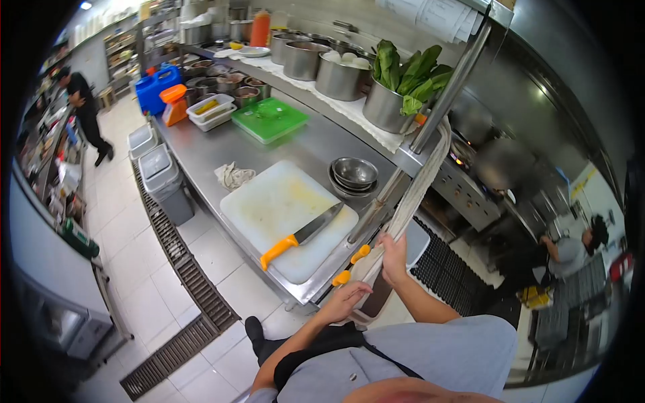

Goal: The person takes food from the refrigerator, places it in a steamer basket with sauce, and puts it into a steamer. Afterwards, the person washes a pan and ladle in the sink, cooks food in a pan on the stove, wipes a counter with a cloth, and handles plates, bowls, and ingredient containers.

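Note:
A long off-white towel [418, 195] hangs from the shelf post at the table's right end. My right hand [395, 258] is closed round its lower part. My left hand [345, 300] is lower and to the left, its fingers curled at the towel's bottom end; part of its grip is hidden. Two orange handles [361, 254] stick up beside the towel, close to both hands; what they belong to is hidden. On the steel table, a white cutting board [269, 201] carries a knife with an orange handle [279, 252]. Under my hands a bin [376, 303] is partly visible.
Stacked metal bowls [354, 173], a crumpled rag [234, 176] and a green board [270, 119] are on the table. A pot of leafy greens [390, 104] stands on the shelf. One person [84, 111] is far left, another [571, 255] at right near the stove [470, 191].

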A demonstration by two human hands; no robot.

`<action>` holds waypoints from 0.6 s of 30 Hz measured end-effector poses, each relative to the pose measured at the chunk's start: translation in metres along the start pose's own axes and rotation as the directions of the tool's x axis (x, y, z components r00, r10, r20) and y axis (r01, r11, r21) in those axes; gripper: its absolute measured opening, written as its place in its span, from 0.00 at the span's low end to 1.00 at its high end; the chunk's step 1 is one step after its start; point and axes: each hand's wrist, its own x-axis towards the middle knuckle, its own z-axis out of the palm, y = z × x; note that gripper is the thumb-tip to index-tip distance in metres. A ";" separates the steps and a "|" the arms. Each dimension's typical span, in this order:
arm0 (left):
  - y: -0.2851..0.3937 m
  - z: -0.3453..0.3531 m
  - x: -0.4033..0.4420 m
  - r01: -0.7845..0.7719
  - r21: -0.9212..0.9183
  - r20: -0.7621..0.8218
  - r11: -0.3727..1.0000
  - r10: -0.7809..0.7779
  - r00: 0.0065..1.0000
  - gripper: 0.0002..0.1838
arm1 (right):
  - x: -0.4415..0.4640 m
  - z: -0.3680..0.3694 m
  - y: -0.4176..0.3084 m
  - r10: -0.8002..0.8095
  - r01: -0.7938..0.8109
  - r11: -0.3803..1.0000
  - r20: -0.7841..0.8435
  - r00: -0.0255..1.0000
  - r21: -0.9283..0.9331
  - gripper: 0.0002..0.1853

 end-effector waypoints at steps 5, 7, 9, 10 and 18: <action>0.007 -0.064 -0.012 0.105 0.008 0.135 0.994 -0.106 0.985 0.10 | -0.063 0.060 0.018 0.257 -0.256 0.966 -0.048 0.965 0.025 0.27; 0.018 -0.085 -0.010 0.149 -0.089 0.181 0.985 -0.131 0.975 0.09 | -0.065 0.078 0.022 0.185 -0.186 0.983 -0.112 0.976 -0.001 0.26; 0.031 -0.105 -0.004 0.195 -0.065 0.237 0.979 -0.175 0.956 0.09 | -0.068 0.096 0.020 0.117 -0.126 0.991 -0.173 0.978 -0.040 0.25; 0.037 -0.112 -0.004 0.235 -0.044 0.265 0.971 -0.215 0.940 0.09 | -0.070 0.101 0.023 0.115 -0.124 0.992 -0.196 0.974 -0.037 0.25; 0.020 -0.134 0.003 0.234 -0.121 0.342 0.965 -0.181 0.922 0.11 | -0.091 0.115 0.017 0.107 -0.161 0.966 -0.251 0.962 -0.203 0.31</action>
